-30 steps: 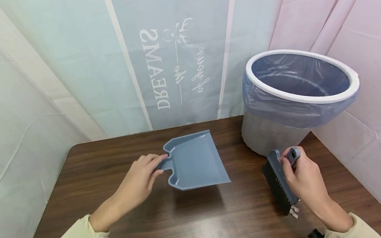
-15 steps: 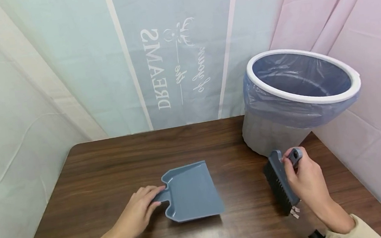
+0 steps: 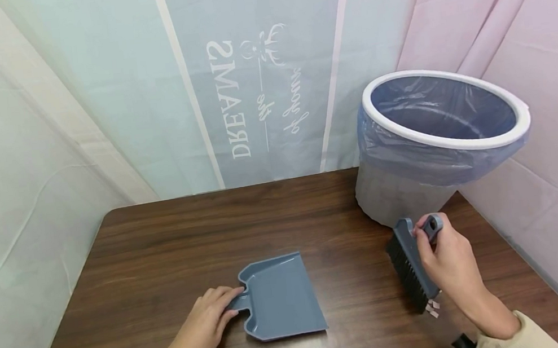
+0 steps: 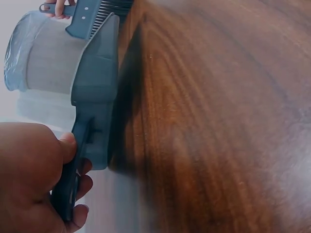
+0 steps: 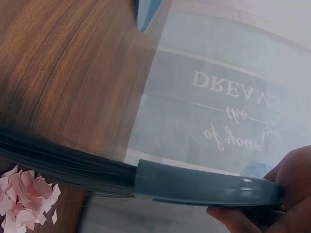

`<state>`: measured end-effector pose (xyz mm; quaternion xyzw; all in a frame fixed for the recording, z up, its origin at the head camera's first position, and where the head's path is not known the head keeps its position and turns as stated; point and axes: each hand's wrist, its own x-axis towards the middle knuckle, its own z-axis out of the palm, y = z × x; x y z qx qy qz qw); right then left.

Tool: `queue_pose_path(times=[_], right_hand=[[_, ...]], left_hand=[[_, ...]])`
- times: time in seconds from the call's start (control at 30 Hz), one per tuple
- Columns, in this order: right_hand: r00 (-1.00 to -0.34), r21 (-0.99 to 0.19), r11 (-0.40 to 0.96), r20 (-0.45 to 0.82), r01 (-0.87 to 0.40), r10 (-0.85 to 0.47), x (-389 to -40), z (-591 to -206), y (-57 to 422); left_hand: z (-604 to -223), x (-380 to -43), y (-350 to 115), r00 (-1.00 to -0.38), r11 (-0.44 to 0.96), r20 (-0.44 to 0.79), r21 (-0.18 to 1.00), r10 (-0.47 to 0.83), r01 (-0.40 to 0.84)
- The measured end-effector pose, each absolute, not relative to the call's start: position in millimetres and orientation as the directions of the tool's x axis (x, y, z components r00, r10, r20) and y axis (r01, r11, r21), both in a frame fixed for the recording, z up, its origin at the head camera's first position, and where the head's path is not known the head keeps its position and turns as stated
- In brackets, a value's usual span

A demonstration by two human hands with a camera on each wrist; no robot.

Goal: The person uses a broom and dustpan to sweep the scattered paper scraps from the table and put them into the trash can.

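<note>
My left hand (image 3: 204,325) grips the short handle of a blue-grey dustpan (image 3: 283,298), whose wide lip faces right, low over the table. In the left wrist view its handle (image 4: 68,187) lies between thumb and curled fingers. My right hand (image 3: 450,261) holds the handle of a matching hand brush (image 3: 416,264), its dark bristles (image 3: 406,277) pointing down and left at the tabletop. A pile of torn pale pink paper scraps (image 5: 26,201) lies on the table beside the bristles; in the head view the brush and hand hide most of them.
A grey bin (image 3: 393,193) with a white rim (image 3: 451,141) and a blue plastic liner stands at the back right, close behind the brush. The brown wood-grain table (image 3: 164,248) meets a printed curtain (image 3: 272,106) at the back and pale cloth walls at both sides.
The dustpan, in my left hand, has come down and toward me, slightly to the left, from higher above the table. My right hand and the brush have stayed nearly still.
</note>
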<state>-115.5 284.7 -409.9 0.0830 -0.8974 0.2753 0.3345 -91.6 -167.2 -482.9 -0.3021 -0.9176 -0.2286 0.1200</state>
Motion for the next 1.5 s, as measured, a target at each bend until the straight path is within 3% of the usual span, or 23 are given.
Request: queue_pose_path(times=[0.3,0.73,1.27,1.5], right_hand=[[-0.768,-0.455,0.828,0.638,-0.328,0.047,-118.8,-408.6,284.8],[-0.747,-0.521,0.802,0.648,-0.292,0.149,-112.9,-390.0,296.8],[-0.717,-0.331,0.88,0.697,-0.34,-0.015,-109.6,-408.6,304.8],[-0.721,-0.315,0.879,0.692,-0.358,-0.046,-108.8,-415.2,297.6]], left_hand=[[-492.0,-92.4,-168.7,-0.741,0.72,0.422,0.249,0.522,0.648],[-489.5,-93.0,-168.1,-0.764,0.753,0.367,0.211,0.53,0.624],[-485.4,-91.6,-167.1,-0.769,0.755,0.349,0.21,0.536,0.621],[-486.3,-91.4,-166.3,-0.772,0.758,0.346,0.209,0.533,0.618]])
